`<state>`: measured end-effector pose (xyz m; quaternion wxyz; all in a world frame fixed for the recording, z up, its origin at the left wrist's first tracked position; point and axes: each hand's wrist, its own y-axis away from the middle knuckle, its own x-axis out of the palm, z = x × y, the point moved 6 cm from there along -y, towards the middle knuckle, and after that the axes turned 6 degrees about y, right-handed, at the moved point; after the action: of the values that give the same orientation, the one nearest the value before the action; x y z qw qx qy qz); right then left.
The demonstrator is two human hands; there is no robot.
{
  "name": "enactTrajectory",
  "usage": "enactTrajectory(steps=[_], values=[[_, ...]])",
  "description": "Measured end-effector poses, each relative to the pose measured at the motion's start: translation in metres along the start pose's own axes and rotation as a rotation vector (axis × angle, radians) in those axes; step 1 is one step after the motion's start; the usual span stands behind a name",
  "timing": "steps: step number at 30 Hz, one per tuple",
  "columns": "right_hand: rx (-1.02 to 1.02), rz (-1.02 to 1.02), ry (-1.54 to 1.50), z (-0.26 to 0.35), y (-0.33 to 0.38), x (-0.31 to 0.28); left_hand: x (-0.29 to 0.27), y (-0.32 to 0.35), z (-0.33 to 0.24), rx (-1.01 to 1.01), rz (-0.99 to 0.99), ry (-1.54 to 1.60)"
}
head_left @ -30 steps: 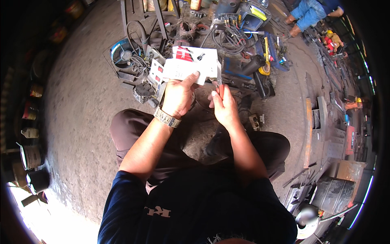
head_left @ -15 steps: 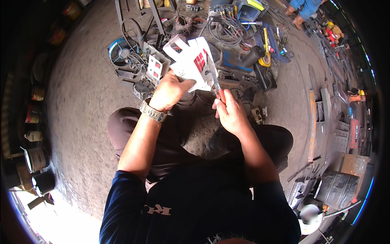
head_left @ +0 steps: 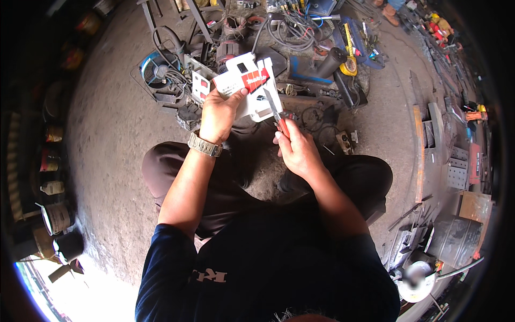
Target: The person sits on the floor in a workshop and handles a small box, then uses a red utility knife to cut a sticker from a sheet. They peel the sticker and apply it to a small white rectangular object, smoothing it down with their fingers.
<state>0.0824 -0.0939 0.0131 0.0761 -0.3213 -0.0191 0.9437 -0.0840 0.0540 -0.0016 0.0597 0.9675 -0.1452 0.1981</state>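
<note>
My left hand (head_left: 219, 118) grips a white and red cardboard package (head_left: 230, 81) by its near left side, thumb on top. The package has a hang-hole tab at its far end and loose flaps on the right. In my right hand (head_left: 298, 147) is a knife (head_left: 282, 125) with a red handle, fingers wrapped round it. Its blade points away from me and lies along the package's right flap; I cannot tell whether the edge is cutting in. A metal-band watch (head_left: 205, 145) circles my left wrist.
Beyond my hands lie a blue fan (head_left: 156, 70), a yellow tape measure (head_left: 348, 65), coiled cables (head_left: 292, 37) and a blue tray (head_left: 370, 51) of tools. Metal pieces and a drum (head_left: 455, 244) stand at right. Another person's boot (head_left: 390, 15) shows at the far right.
The package has moved slightly nearer and turned, showing more of its red panel and hang-hole tab. My right hand has shifted a little left and nearer with the knife.
</note>
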Motion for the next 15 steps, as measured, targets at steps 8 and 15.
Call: enactTrajectory(steps=[8,15], values=[[-0.072,-0.003,0.442,0.012,-0.001,-0.045,0.002,0.000,0.006,-0.132,-0.051,0.308],[-0.140,0.166,0.760,0.048,-0.007,-0.085,0.021,0.002,0.004,-0.142,-0.085,0.577]])
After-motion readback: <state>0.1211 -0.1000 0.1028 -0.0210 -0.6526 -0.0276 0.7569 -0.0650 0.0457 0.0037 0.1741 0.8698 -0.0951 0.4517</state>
